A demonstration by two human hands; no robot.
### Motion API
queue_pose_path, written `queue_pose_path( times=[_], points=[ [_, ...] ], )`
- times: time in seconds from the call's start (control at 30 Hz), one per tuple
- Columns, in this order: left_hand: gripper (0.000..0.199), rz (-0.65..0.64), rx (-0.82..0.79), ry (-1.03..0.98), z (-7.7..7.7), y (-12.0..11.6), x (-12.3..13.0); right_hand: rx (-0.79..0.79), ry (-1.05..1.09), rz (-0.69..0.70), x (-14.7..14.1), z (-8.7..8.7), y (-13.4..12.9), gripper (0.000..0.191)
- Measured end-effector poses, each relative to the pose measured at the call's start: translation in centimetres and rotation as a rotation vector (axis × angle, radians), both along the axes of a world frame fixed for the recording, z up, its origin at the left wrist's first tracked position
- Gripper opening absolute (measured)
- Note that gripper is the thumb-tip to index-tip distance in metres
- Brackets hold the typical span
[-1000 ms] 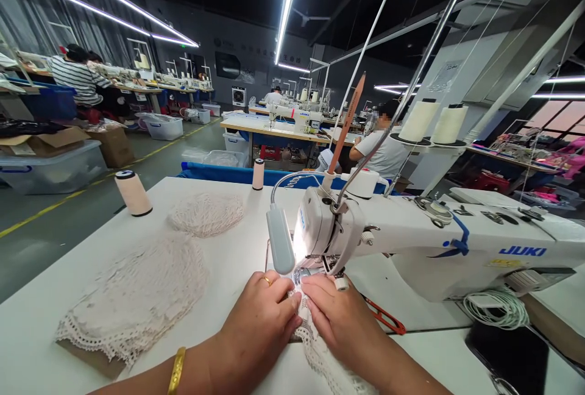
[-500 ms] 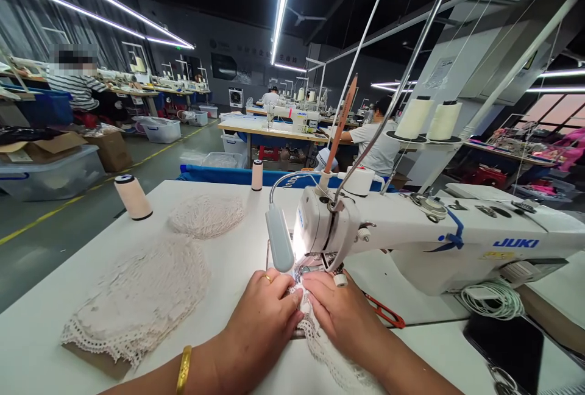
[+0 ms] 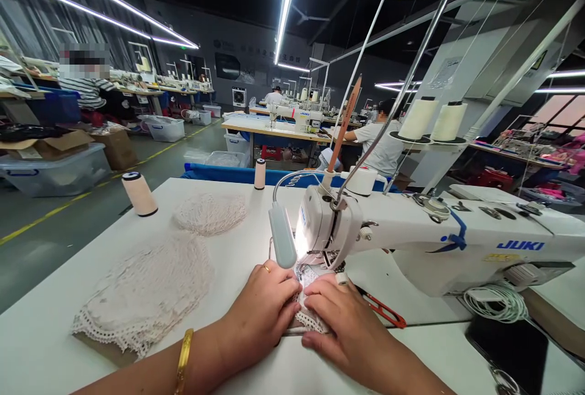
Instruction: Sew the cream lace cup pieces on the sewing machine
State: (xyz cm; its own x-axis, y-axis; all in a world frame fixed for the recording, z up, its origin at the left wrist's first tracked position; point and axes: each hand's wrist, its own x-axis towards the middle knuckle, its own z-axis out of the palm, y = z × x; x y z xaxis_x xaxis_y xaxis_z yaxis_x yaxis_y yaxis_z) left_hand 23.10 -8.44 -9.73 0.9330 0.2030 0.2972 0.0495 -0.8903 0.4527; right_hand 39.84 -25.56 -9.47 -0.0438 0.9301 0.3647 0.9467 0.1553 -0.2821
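Note:
A white JUKI sewing machine (image 3: 379, 215) stands before me, its lamp lighting the needle area. Pale lace fabric (image 3: 313, 320) with a scalloped, holed edge lies under the presser foot and between my hands. My left hand (image 3: 262, 306) is at the left side of the lace, thumb and fingers closed together on its edge. My right hand (image 3: 351, 322) rests on the lace from the right, fingers stretched and thumb apart. To the left, a larger pile of lace pieces (image 3: 146, 291) and a smaller pile (image 3: 210, 213) lie on the white table (image 3: 237, 249).
Two peach thread cones (image 3: 139, 194) (image 3: 259, 174) stand at the table's far side. Orange-handled snips (image 3: 386, 311) lie right of my right hand, near a coiled white cable (image 3: 496, 303) and a dark phone-like slab (image 3: 507, 346). Other people sit at machines beyond.
The lace that trailed toward me under my right forearm has drawn forward, and its end now lies between my hands. My right thumb has spread away from the fingers. The view has shifted slightly.

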Motion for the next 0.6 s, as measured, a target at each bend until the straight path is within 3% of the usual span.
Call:
queue_pose_path(
  times=[0.03,0.13,0.27,0.4,0.6],
  points=[
    [0.019,-0.010,-0.005,-0.003,0.2,0.1,0.0,0.033,-0.012,0.008,0.0,-0.2,0.2,0.011],
    [0.025,-0.027,-0.010,-0.039,0.7,0.3,0.1,0.145,-0.005,-0.019,0.2,-0.7,0.8,0.021],
    [0.016,-0.029,-0.046,-0.046,0.9,0.7,0.8,0.253,0.078,-0.136,0.3,-0.6,1.4,0.020],
    [0.009,-0.006,-0.097,-0.063,1.1,0.8,1.5,0.252,0.120,-0.213,0.1,-0.5,1.6,0.023],
    [0.012,0.002,-0.081,-0.101,0.9,0.9,1.8,0.206,0.156,-0.189,-0.2,-0.6,1.9,0.022]
  ],
)
